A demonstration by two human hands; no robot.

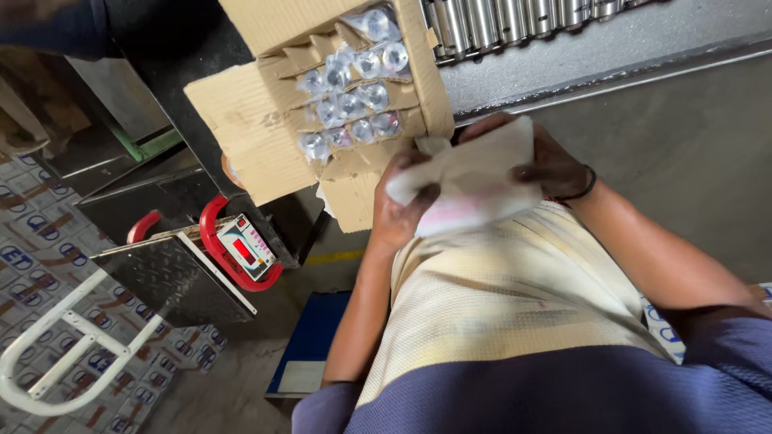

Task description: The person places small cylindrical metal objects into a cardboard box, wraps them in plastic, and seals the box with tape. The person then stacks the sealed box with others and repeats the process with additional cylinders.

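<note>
Both my hands hold a white sheet (474, 181) in front of my chest, just below an open cardboard box (265, 137). My left hand (400, 210) grips the sheet's left end with its fingers curled over the edge. My right hand (555, 165), with a dark band at the wrist, clasps the sheet's right side. Cardboard dividers split the box into cells. These cells hold several shiny metal cylinders (354, 100) wrapped in clear plastic. The sheet's upper left corner touches the box's lower edge.
A platform scale (173, 273) with a red frame and a small display (245, 249) stands to the left of the box. A row of metal cylinders (515, 20) lies on the grey bench at the top. A white tubular frame (72, 354) and a blue board (318, 345) are on the floor.
</note>
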